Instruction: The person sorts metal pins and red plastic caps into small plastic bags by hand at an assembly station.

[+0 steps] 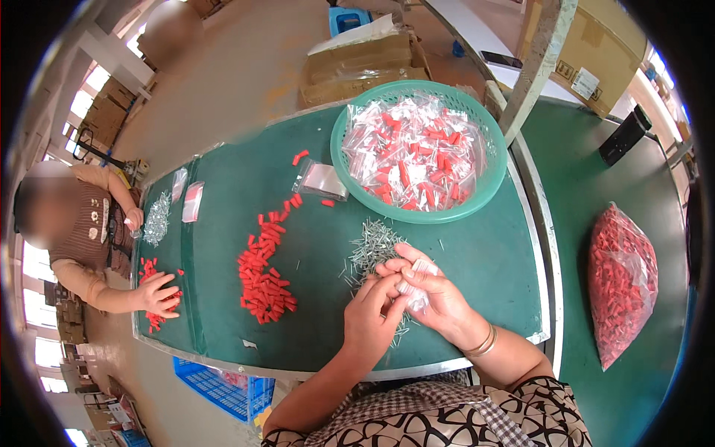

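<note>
My left hand and my right hand meet over the near right part of the green table. Between them is a small clear zip bag with a whitish panel. My right hand is closed round the bag, and the left fingertips pinch at its edge; what is inside is hard to make out. Beneath and just beyond my hands lies a loose pile of thin metal nails or screws. Left of it spreads a heap of small red plastic plugs.
A green basket of filled bags stands beyond my hands, beside a stack of flat bags. At left, a co-worker's hand rests over red plugs. A metal post rises at right, near a big bag of red plugs.
</note>
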Action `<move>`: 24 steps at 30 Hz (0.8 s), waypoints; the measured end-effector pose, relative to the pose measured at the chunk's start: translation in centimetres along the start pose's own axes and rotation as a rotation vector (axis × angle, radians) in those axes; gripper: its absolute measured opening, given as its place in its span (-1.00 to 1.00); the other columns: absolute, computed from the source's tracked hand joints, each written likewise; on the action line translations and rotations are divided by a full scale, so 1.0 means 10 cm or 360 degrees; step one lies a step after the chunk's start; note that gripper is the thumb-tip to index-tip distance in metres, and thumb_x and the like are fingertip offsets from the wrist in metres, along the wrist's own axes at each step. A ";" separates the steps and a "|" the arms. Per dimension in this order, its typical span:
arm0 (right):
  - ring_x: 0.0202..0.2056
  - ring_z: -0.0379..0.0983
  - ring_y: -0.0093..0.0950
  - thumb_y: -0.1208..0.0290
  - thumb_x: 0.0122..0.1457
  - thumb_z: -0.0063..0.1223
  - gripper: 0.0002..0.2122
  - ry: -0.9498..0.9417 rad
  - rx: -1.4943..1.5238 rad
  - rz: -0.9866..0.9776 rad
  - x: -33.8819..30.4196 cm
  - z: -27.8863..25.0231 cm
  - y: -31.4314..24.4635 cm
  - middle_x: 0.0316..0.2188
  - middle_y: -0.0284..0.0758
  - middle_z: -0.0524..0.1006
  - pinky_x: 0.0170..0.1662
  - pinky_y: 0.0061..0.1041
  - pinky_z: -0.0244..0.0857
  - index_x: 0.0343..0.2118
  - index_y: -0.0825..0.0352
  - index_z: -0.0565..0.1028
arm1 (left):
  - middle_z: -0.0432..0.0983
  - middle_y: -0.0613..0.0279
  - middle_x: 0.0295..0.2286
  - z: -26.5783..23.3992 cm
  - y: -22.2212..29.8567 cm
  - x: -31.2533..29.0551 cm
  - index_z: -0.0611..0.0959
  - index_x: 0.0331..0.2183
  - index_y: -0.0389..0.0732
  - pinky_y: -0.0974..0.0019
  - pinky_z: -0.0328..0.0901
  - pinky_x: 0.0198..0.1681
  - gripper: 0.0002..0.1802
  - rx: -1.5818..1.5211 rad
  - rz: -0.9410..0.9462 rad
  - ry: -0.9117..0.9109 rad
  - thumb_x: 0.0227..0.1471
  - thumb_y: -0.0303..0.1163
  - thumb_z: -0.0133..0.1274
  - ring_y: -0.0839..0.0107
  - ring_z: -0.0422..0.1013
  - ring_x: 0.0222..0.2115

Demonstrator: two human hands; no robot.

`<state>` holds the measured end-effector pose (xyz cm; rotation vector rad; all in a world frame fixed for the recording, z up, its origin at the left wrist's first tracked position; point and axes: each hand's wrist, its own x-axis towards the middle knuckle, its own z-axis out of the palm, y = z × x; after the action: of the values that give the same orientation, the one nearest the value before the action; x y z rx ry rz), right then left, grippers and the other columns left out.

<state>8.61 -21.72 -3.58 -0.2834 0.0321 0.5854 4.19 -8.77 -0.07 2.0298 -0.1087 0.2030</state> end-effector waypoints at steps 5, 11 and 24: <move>0.09 0.31 -0.16 0.52 0.18 0.01 -0.58 0.0126 -0.0088 0.0142 -0.02 0.18 0.04 0.00 -0.02 0.42 0.15 -0.21 0.22 0.11 0.36 0.24 | 0.51 0.18 -0.38 -0.16 -0.09 -0.05 0.63 -0.27 -0.21 0.29 0.35 -0.27 -0.77 0.0291 0.0085 0.0011 -0.08 -0.55 0.14 0.28 0.45 -0.35; 0.04 0.37 -0.15 0.63 0.07 0.05 -0.74 0.0180 -0.0007 -0.0064 -0.10 -0.10 0.08 -0.16 -0.14 0.54 0.15 -0.16 0.22 -0.15 0.26 0.43 | 0.43 0.13 -0.42 -0.02 -0.23 -0.16 0.53 -0.38 -0.20 0.24 0.34 -0.42 -0.85 0.0163 0.0182 0.0145 -0.06 -0.46 0.16 0.19 0.43 -0.45; 0.03 0.38 -0.28 0.62 0.07 0.11 -0.69 0.0245 -0.0133 0.0002 -0.02 -0.22 0.10 -0.13 -0.27 0.50 0.09 -0.20 0.31 -0.12 0.20 0.40 | 0.44 0.18 -0.48 -0.08 -0.38 -0.11 0.55 -0.37 -0.28 0.33 0.27 -0.46 -0.91 -0.0303 -0.0038 0.0374 0.01 -0.52 0.11 0.34 0.38 -0.53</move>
<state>7.99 -21.62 -5.96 -0.4093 0.1568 0.5662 3.64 -6.36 -3.27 1.8035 0.0424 0.3991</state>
